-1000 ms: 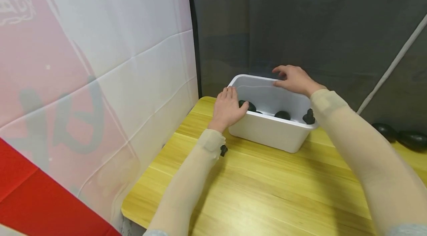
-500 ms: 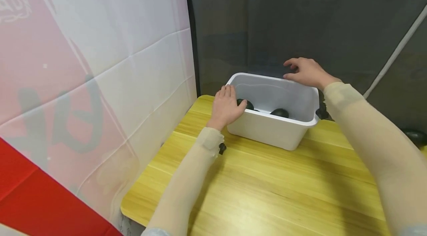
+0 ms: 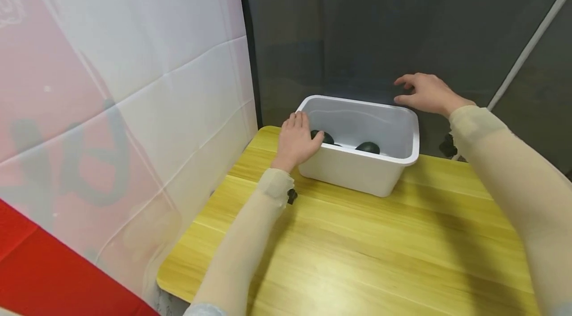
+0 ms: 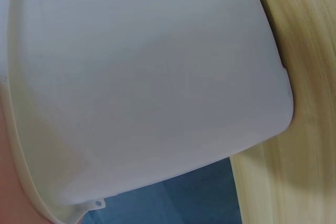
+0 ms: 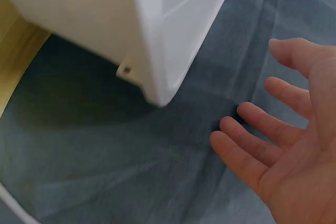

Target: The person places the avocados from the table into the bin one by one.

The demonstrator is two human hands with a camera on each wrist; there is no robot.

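A white plastic bin (image 3: 362, 177) stands at the back of the yellow wooden table (image 3: 357, 251), with dark round objects (image 3: 367, 147) lying inside. My left hand (image 3: 296, 140) rests flat against the bin's left near corner, fingers straight over the rim. In the left wrist view the bin's white wall (image 4: 147, 87) fills the frame. My right hand (image 3: 424, 91) hovers free beyond the bin's far right corner, fingers spread and holding nothing. The right wrist view shows those open fingers (image 5: 262, 150) beside the bin's corner (image 5: 163, 51), apart from it.
A white and pink sheet (image 3: 111, 82) hangs along the left, with red cloth (image 3: 35, 266) lower left. A dark grey curtain (image 3: 357, 23) hangs behind the table. A pale pole (image 3: 527, 47) slants at the right. The table's near half is bare wood.
My right hand has come off the bin's far rim and moved right, past its corner. The left hand stays on the bin. The view has shifted slightly.
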